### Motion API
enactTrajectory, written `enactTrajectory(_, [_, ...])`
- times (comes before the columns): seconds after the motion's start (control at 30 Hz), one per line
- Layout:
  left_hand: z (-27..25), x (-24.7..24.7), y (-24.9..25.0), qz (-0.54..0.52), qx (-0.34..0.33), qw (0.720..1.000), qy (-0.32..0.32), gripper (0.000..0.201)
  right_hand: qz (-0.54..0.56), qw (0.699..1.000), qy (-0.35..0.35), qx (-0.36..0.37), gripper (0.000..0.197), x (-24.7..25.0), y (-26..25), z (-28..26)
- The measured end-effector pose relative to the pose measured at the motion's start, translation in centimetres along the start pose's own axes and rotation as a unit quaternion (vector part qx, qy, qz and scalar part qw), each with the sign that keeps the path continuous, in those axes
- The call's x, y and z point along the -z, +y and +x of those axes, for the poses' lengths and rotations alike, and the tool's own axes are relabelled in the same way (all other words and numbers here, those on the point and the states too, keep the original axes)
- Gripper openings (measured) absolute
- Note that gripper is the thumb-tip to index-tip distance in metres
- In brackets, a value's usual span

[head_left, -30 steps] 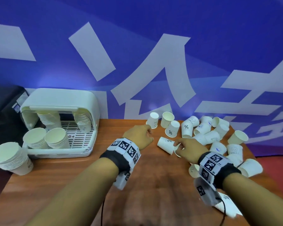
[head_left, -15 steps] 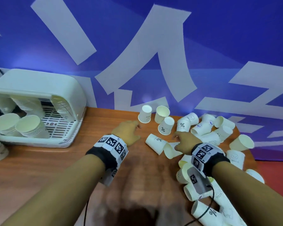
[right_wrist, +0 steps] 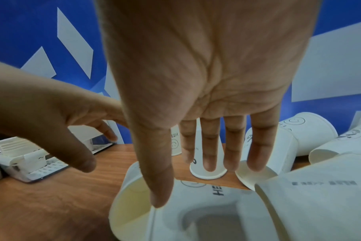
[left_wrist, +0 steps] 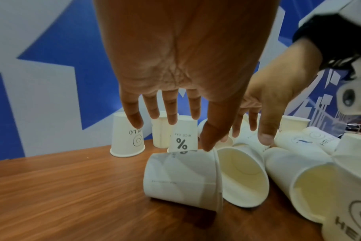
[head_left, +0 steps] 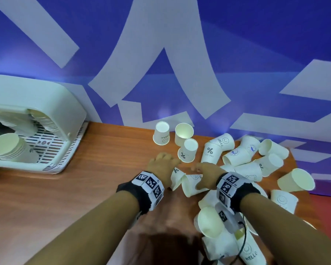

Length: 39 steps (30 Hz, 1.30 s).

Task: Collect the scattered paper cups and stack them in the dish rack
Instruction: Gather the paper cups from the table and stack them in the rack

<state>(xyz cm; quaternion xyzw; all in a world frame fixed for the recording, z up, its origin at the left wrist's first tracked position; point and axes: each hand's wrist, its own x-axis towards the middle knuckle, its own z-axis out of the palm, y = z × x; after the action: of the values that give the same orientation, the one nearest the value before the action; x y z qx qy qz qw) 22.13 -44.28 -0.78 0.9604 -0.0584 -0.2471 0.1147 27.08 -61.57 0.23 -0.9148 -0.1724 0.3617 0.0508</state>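
Observation:
Many white paper cups lie scattered on the right of the wooden table. Two of them lie on their sides under my hands: a "%" cup and a "HELLO" cup. My left hand hovers over the "%" cup with straight fingers, thumb tip at its rim. My right hand is spread just above the "HELLO" cup, thumb at its mouth. Neither hand holds anything. The white dish rack stands at the far left.
The rack has a domed lid and holds stacks of cups. Three cups stand just beyond my fingers near the blue wall. More cups lie under my right forearm. Bare wood runs between rack and hands.
Both hands have come down and drawn closer together over the two lying cups. My head has turned right and closer, so the rack now sits at the left edge.

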Motion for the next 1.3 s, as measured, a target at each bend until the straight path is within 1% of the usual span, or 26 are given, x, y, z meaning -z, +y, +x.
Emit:
enactTrajectory(0.17, [2.2,-1.2,0.6,0.035,-0.009,0.999,-0.035,0.082,0.003,0.999,-0.030,0.034,0.077,-0.8,1.7,1.5])
enactTrajectory(0.3, [3.4,-2.6,0.4,0.066,-0.012,0.996,-0.062,0.076,-0.024,0.998,-0.042,0.046,0.073,-1.4,2.1,2.1])
enactTrajectory(0.47, [4.0,-3.9,0.3,0.069,-0.011,0.996,-0.052,0.074,-0.037,0.997,-0.026,0.055,0.073,-2.0,2.4,2.7])
enactTrajectory(0.6, [3.9,-4.1,0.4,0.059,-0.007,0.997,-0.049,0.070,-0.029,0.998,-0.013,0.055,0.068,-2.3,2.4,2.9])
enactTrajectory(0.77, [2.4,-2.1,0.1,0.014,0.021,1.000,-0.016,0.067,0.033,0.999,0.019,0.039,0.065,-1.2,2.4,1.8])
enactTrajectory(0.87, [0.9,-0.5,-0.8,-0.041,0.046,0.998,0.013,0.069,0.068,0.996,0.052,0.035,0.071,-0.1,1.9,0.4])
enactTrajectory(0.93, [-0.3,0.5,-1.5,-0.070,0.059,0.995,0.030,0.075,0.078,0.993,0.079,0.035,0.079,0.5,1.4,-0.9])
enactTrajectory(1.03, [-2.4,2.0,-2.9,-0.104,0.056,0.991,0.063,0.093,0.083,0.989,0.120,0.027,0.086,1.4,0.0,-3.3])
enactTrajectory(1.13, [-4.4,3.6,-4.3,-0.151,0.056,0.983,0.086,0.093,0.094,0.982,0.162,0.020,0.093,1.9,-2.0,-5.8])
enactTrajectory(1.17, [-5.1,4.2,-4.8,-0.161,0.057,0.981,0.097,0.090,0.097,0.979,0.179,0.022,0.092,2.1,-2.7,-6.5])
enactTrajectory(1.23, [-6.7,5.2,-5.8,-0.176,0.054,0.974,0.131,0.084,0.106,0.972,0.209,0.029,0.084,2.4,-4.2,-7.8])
enactTrajectory(1.3, [-8.5,6.2,-6.8,-0.198,0.046,0.965,0.164,0.082,0.111,0.968,0.223,0.026,0.077,2.7,-6.1,-8.9])
